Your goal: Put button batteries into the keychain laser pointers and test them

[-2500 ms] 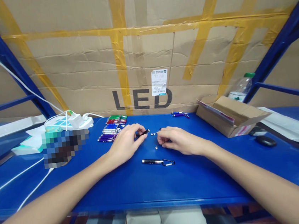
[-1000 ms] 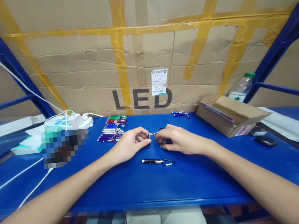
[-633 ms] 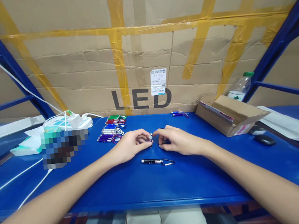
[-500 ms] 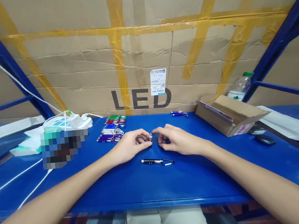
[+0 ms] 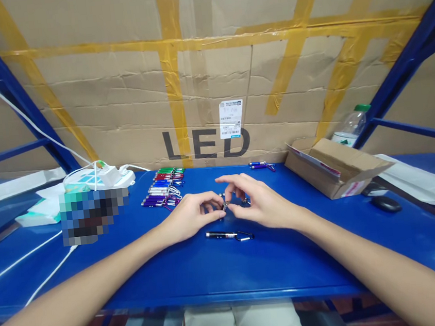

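Observation:
My left hand is closed, pinching a small silver-and-dark piece between thumb and fingers; most of it is hidden. My right hand meets it from the other side, its thumb and a bent finger at the piece and its index finger stretched out above. Something dark shows behind the right fingers, too covered to name. Just in front of both hands, a black penlight with a carabiner clip lies on the blue table.
Several coloured penlights lie in a row at the back left. A blue penlight lies at the back. To the right are an open cardboard box, a computer mouse and a bottle. A power strip stands left.
My right hand has moved left and its thumb now reaches the small piece at my left fingertips. Its index finger has lifted. The black penlight has stayed put.

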Demonstrator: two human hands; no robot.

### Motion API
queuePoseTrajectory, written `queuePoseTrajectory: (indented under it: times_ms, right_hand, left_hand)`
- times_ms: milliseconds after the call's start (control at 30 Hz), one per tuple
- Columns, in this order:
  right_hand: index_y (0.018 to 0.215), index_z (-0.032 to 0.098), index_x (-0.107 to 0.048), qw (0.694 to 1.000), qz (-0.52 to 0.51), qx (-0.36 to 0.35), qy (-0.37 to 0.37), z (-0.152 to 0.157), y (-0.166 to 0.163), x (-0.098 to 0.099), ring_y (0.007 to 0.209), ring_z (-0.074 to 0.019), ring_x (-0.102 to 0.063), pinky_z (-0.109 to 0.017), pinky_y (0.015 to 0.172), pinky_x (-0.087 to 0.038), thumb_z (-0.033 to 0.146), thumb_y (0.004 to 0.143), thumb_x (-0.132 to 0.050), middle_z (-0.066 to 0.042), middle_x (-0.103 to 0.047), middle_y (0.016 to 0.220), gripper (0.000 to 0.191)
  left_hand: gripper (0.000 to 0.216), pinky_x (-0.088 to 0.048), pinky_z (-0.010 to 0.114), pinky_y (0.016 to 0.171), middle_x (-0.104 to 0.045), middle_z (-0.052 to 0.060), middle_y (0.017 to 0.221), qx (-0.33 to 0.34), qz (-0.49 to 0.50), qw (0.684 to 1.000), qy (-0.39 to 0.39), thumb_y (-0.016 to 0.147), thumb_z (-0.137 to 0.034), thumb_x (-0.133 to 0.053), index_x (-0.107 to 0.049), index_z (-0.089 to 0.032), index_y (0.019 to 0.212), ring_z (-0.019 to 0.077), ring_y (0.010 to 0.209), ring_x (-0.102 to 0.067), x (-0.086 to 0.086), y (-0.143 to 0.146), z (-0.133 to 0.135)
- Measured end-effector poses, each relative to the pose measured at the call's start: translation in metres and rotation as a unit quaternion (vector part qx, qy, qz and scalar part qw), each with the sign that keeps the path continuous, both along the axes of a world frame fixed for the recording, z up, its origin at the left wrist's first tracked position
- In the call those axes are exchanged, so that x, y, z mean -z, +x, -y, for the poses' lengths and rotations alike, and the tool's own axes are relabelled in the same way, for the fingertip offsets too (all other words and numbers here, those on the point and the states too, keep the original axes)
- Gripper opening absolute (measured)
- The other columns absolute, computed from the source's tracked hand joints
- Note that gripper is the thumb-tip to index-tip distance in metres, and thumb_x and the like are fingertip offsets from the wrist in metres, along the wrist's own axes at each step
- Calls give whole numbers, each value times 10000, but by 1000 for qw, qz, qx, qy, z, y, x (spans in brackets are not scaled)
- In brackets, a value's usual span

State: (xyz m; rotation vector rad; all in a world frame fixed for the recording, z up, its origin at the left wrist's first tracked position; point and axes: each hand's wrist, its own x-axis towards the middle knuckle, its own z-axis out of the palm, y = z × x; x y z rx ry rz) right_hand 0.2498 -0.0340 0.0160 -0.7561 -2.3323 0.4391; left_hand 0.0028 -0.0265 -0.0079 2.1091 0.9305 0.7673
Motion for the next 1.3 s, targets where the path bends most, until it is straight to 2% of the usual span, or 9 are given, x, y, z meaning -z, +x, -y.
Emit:
queuePoseTrajectory:
  times_ms: [333, 667, 1300]
  right_hand:
    - [1529, 290, -492, 999, -12, -5, -33, 2, -2, 1, 941, -209, -621, -366, 861, -534, 194, 965, -661, -33, -721, 1093, 597]
    - [1520, 285, -502, 1000, -5, 4, -30, 2, -2, 1, 945, -212, -618, -373, 867, -533, 214, 970, -673, -32, -727, 1085, 581]
    - [1500, 284, -518, 1000, 4, 8, -13, 2, -1, -1, 951, -224, -623, -378, 866, -539, 229, 990, -672, -40, -735, 1086, 535]
  left_hand:
    - [193, -517, 280, 756, -789, 22, 908, 13, 28, 999, -29, 913, -344, -783, -781, -180, 1015, 183, 833, -706, 1, 4, 1]
    - [207, -490, 270, 714, -759, 5, 855, -2, 25, 999, -24, 908, -363, -785, -783, -187, 1016, 164, 776, -672, 1, 4, 2]
    - [177, -519, 259, 705, -781, 9, 884, 2, 6, 999, 35, 957, -350, -752, -788, -198, 1040, 167, 776, -700, 0, 2, 1]
